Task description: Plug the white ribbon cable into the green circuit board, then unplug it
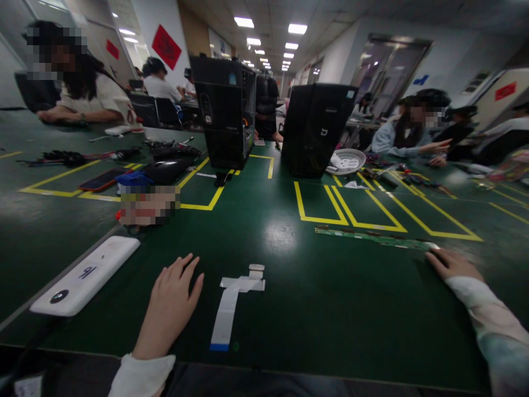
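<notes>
My left hand (pixel 171 300) rests low over the green table with its fingers stretched and apart, holding nothing. Just right of it lies a white flat ribbon cable (pixel 225 317) with a blue end, bent into a cross shape at the top. At the far right, my right hand (pixel 454 264) has its thumb and fingers closed at the right end of a long, thin green circuit board (pixel 367 237). The board stretches leftward from the hand, just below the yellow tape marks. The exact grip is partly hidden.
A white power bank (pixel 86 275) marked 16 lies at the left. Two black computer towers (pixel 223 110) and a white basket (pixel 346 161) stand at the back. Cables (pixel 68 158), a dark phone-like device (pixel 103 180) and blurred items lie left. Several people sit around.
</notes>
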Tool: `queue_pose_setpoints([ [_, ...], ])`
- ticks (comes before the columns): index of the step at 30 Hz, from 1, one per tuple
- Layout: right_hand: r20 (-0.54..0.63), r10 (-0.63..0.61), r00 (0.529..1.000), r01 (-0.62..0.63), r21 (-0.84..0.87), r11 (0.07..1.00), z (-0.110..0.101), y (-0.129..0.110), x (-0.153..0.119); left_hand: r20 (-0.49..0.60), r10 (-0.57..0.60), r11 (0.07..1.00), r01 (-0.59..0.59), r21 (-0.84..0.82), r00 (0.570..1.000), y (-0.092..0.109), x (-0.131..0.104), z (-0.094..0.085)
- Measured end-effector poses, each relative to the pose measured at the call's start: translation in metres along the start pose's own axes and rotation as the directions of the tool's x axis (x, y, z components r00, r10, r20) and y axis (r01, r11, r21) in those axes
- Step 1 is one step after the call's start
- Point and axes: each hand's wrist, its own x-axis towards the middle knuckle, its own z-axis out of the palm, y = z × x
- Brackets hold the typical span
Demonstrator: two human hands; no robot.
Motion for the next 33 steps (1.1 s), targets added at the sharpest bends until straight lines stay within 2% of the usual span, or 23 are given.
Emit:
queue_pose_setpoints([
  [2,0.126,-0.017,0.992,0.012,0.036,0.999,0.002,-0.029,0.001,0.004,-0.004,1.0,0.004,-0.002,1.0,0.0,0.0,-0.001],
  [4,0.155,-0.066,0.986,0.057,0.059,0.997,0.008,-0.057,0.001,0.006,-0.009,1.0,0.009,-0.007,1.0,0.001,0.0,-0.001],
  [9,0.122,-0.262,0.957,0.249,0.113,0.962,0.022,-0.132,-0.012,0.015,-0.013,1.0,0.013,-0.008,1.0,0.001,0.0,-0.002],
  [13,0.007,-0.441,0.898,0.435,0.147,0.888,0.013,-0.191,-0.033,0.001,-0.01,1.0,0.01,0.001,1.0,0.001,0.001,-0.001],
  [16,-0.049,-0.528,0.848,0.527,0.176,0.831,0.003,-0.224,-0.051,-0.017,-0.001,1.0,0.001,0.002,1.0,0.001,0.001,0.0],
  [20,-0.098,-0.598,0.795,0.602,0.246,0.76,-0.004,-0.25,-0.067,-0.022,0.006,1.0,-0.006,0.001,1.0,0.001,0.0,0.001],
  [24,-0.109,-0.663,0.74,0.661,0.297,0.689,-0.014,-0.265,-0.075,-0.025,-0.002,1.0,0.002,-0.002,1.0,0.001,-0.001,0.003],
  [27,-0.164,-0.682,0.713,0.694,0.311,0.65,-0.02,-0.276,-0.078,-0.025,-0.011,1.0,0.011,0.001,1.0,0.002,-0.001,0.002],
  [30,-0.215,-0.726,0.653,0.746,0.349,0.567,-0.023,-0.289,-0.078,-0.017,-0.016,1.0,0.016,0.004,1.0,0.003,-0.001,0.0],
  [33,-0.206,-0.777,0.594,0.78,0.383,0.495,-0.022,-0.303,-0.075,-0.004,-0.015,1.0,0.015,0.004,1.0,0.004,-0.001,-0.003],
])
